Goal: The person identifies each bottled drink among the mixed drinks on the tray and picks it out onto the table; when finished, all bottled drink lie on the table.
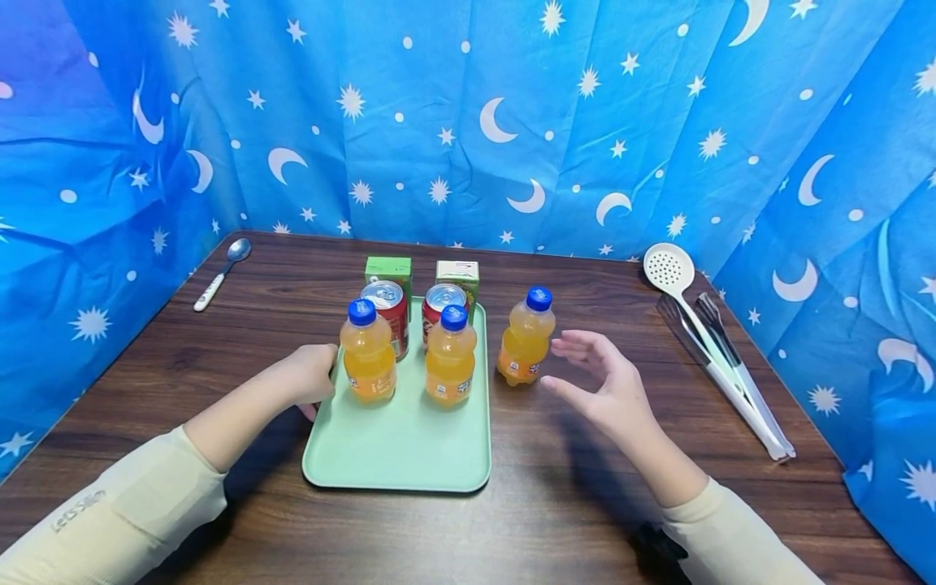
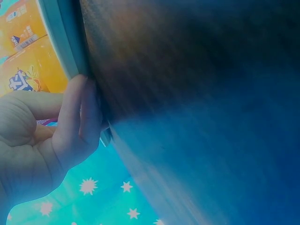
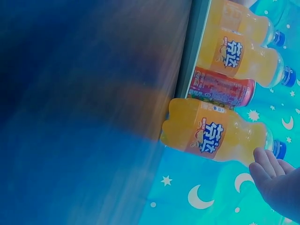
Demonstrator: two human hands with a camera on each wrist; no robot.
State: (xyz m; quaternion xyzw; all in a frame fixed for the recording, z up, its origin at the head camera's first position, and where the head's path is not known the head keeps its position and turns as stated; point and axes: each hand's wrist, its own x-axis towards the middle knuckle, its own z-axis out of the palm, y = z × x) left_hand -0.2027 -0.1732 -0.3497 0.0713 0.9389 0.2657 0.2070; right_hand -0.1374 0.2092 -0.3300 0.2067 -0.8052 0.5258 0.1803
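Observation:
My left hand (image 1: pixel 313 375) pinches the left rim of a light green tray (image 1: pixel 398 455); in the left wrist view, thumb and curled fingers (image 2: pixel 75 112) close over that edge. On the tray stand two orange soda bottles with blue caps, a left one (image 1: pixel 368 357) and a right one (image 1: pixel 450 361). Behind them are two red drink cans (image 1: pixel 387 299) (image 1: pixel 444 297). A third orange soda bottle (image 1: pixel 525 341) stands upright on the table, just right of the tray. My right hand (image 1: pixel 610 386) is beside it, thumb and fingers spread apart, holding nothing.
Two drink cartons, one green-topped (image 1: pixel 388 266) and one white-topped (image 1: pixel 457 270), stand at the tray's far end. A spoon (image 1: pixel 223 274) lies at the back left. At the right lie a white skimmer (image 1: pixel 669 268) and other long-handled utensils (image 1: pixel 720 333). A blue starry curtain (image 1: pixel 439 122) surrounds the table.

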